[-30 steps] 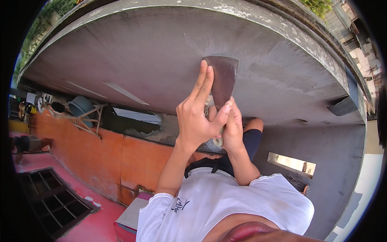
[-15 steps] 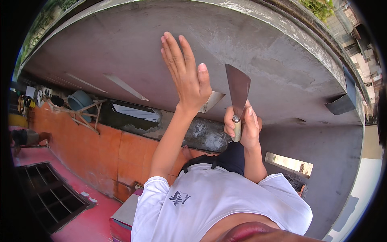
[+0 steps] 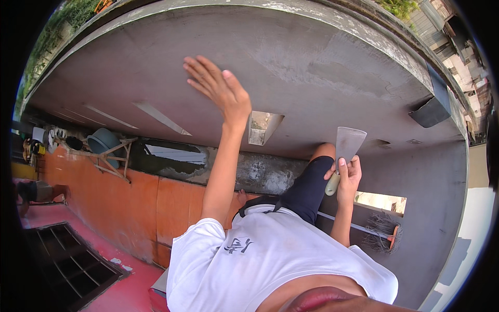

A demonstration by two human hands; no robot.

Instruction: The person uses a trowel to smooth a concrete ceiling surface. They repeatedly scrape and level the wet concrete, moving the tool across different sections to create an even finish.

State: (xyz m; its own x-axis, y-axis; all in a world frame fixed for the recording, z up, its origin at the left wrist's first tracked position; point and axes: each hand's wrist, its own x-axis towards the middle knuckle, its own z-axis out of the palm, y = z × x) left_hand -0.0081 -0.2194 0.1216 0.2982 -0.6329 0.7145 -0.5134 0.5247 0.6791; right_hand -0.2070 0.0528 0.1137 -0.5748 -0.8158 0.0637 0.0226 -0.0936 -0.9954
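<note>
My left hand (image 3: 221, 96) is raised before the grey plastered wall (image 3: 140, 62), its fingers stretched out and holding nothing. Whether the fingertips touch the wall I cannot tell. Lower and to the right, my right hand (image 3: 349, 176) is closed around a putty knife (image 3: 349, 143). The knife's wide, thin metal blade points up, flat side showing, and its pale handle sticks out below the fingers. A lighter, rough patch (image 3: 332, 67) marks the wall's upper part, above the knife and apart from it.
Slots pierce the wall, one a rectangular opening (image 3: 264, 128) by my left wrist. A grey-stranded mop (image 3: 382, 232) lies at the right. Left stand a wooden frame (image 3: 112, 156) with a blue-grey basin (image 3: 104, 143), an orange floor (image 3: 114, 200), and a barred window (image 3: 67, 260). A dark bent sheet (image 3: 430, 111) juts from the wall.
My left hand has moved left and a little down, tilting leftward. My right hand has shifted right and down with the putty knife, whose blade now faces flat. More of the mop shows.
</note>
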